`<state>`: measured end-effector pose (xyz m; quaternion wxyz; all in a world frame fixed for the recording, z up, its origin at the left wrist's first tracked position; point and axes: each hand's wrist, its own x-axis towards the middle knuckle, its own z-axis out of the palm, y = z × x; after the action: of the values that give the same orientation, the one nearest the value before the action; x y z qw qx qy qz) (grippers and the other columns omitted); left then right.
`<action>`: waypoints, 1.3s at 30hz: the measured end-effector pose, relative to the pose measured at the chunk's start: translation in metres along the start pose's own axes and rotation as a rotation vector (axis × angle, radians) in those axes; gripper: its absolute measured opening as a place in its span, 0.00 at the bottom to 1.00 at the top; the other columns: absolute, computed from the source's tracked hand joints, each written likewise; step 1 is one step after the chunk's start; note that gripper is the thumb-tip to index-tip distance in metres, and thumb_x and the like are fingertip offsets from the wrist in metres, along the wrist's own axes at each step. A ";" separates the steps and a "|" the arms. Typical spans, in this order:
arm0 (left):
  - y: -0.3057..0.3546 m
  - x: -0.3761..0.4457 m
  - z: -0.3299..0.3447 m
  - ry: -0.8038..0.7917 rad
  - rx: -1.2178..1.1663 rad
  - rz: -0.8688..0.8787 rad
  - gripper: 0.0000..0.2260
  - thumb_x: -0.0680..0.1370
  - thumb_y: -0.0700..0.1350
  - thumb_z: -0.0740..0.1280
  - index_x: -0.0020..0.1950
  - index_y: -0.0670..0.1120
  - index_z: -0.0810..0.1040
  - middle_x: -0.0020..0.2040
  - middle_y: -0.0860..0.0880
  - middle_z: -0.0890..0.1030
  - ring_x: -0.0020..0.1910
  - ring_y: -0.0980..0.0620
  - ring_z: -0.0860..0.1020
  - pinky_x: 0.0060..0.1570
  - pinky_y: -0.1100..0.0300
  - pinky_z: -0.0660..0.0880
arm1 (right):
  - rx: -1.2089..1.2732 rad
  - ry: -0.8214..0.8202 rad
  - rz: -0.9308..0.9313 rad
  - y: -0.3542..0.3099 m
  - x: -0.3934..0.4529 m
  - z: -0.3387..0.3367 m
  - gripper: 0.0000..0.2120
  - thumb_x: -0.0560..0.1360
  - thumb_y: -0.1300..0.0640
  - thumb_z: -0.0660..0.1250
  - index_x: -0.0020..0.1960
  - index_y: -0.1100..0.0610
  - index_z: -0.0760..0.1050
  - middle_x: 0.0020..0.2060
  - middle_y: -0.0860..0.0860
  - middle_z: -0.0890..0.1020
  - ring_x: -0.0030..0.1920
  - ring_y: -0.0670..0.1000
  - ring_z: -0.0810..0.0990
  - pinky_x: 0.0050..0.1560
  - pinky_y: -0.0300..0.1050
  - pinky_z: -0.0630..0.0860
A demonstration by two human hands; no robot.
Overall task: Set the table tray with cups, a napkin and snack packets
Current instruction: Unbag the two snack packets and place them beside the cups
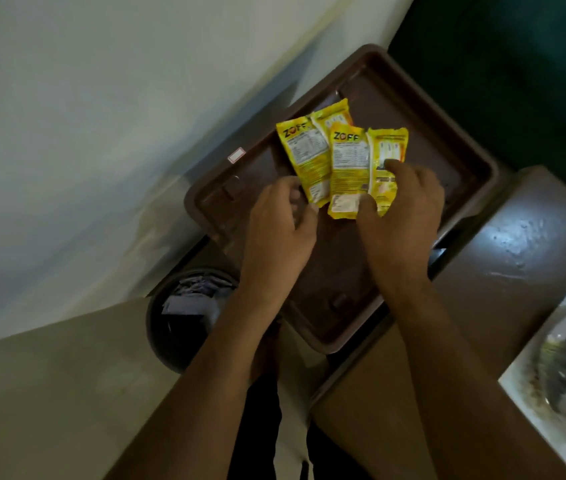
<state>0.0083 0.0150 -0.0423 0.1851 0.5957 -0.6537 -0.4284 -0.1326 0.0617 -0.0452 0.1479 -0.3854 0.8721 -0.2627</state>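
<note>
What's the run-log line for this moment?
left hand: pinching left packet | right hand: pressing right packet | both packets over brown tray | cups, napkin: not visible

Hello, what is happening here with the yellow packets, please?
A person is arranging two yellow snack packets over a brown tray. The left hand holds the left packet by its lower edge; the right hand grips the right packet. No cups or napkin are on the tray. A dark bin stands beside it.

head view | looks steeply down, tilted | close over brown tray (475, 188)
</note>
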 end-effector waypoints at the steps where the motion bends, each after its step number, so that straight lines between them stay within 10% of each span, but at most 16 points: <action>1: 0.004 0.006 0.010 -0.030 -0.023 -0.035 0.17 0.81 0.44 0.72 0.69 0.44 0.77 0.59 0.47 0.81 0.51 0.55 0.79 0.55 0.55 0.80 | 0.012 -0.013 0.064 0.008 0.008 -0.001 0.26 0.75 0.60 0.72 0.72 0.60 0.74 0.68 0.60 0.76 0.69 0.61 0.73 0.66 0.46 0.66; 5: 0.016 0.026 0.039 -0.114 -0.091 -0.149 0.18 0.80 0.46 0.73 0.68 0.44 0.77 0.58 0.49 0.83 0.54 0.52 0.83 0.54 0.57 0.78 | 0.061 -0.103 0.117 0.023 0.022 0.001 0.30 0.75 0.58 0.73 0.75 0.58 0.70 0.70 0.58 0.73 0.69 0.56 0.73 0.60 0.37 0.65; 9: 0.023 0.037 0.048 -0.105 -0.087 -0.164 0.18 0.77 0.43 0.76 0.65 0.47 0.78 0.54 0.53 0.85 0.51 0.57 0.83 0.46 0.68 0.75 | 0.044 -0.227 -0.019 0.021 0.010 0.012 0.38 0.73 0.56 0.74 0.80 0.58 0.65 0.77 0.62 0.64 0.77 0.62 0.66 0.74 0.51 0.68; 16: 0.043 0.042 0.041 -0.237 -0.495 -0.275 0.20 0.73 0.37 0.79 0.64 0.46 0.81 0.54 0.47 0.88 0.52 0.50 0.88 0.52 0.48 0.87 | 0.073 -0.234 -0.044 0.018 -0.001 0.011 0.48 0.70 0.60 0.77 0.84 0.54 0.57 0.81 0.61 0.60 0.80 0.61 0.64 0.74 0.54 0.71; 22: 0.047 0.047 0.027 -0.229 -0.534 -0.260 0.08 0.80 0.43 0.73 0.59 0.46 0.84 0.51 0.47 0.88 0.49 0.56 0.85 0.49 0.61 0.81 | 1.001 0.154 0.456 0.015 0.007 0.003 0.15 0.81 0.65 0.68 0.67 0.61 0.79 0.55 0.54 0.87 0.58 0.54 0.87 0.59 0.54 0.84; 28: 0.033 0.046 0.023 -0.435 -0.552 -0.452 0.14 0.81 0.48 0.72 0.66 0.47 0.81 0.59 0.48 0.86 0.59 0.52 0.85 0.64 0.49 0.82 | 1.554 -0.025 0.706 0.021 -0.003 0.001 0.15 0.83 0.68 0.62 0.68 0.59 0.77 0.63 0.59 0.85 0.63 0.61 0.85 0.60 0.61 0.83; 35: 0.022 0.042 0.029 -0.380 -0.533 -0.337 0.13 0.76 0.38 0.77 0.60 0.46 0.85 0.51 0.50 0.89 0.50 0.56 0.88 0.40 0.67 0.81 | 1.245 -0.101 0.643 0.022 -0.012 -0.002 0.12 0.80 0.62 0.71 0.63 0.61 0.81 0.59 0.60 0.87 0.59 0.62 0.87 0.51 0.60 0.86; 39: 0.014 0.046 0.025 -0.382 -0.472 -0.303 0.19 0.72 0.33 0.79 0.59 0.47 0.85 0.52 0.47 0.89 0.54 0.50 0.88 0.51 0.50 0.86 | 1.042 -0.038 0.548 0.033 -0.008 -0.009 0.19 0.76 0.57 0.77 0.63 0.64 0.80 0.55 0.59 0.88 0.56 0.61 0.88 0.58 0.68 0.84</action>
<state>-0.0295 -0.0204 -0.0584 0.1263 0.5357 -0.4636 -0.6944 -0.1514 0.0893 -0.0561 0.3960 -0.0272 0.6928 -0.6020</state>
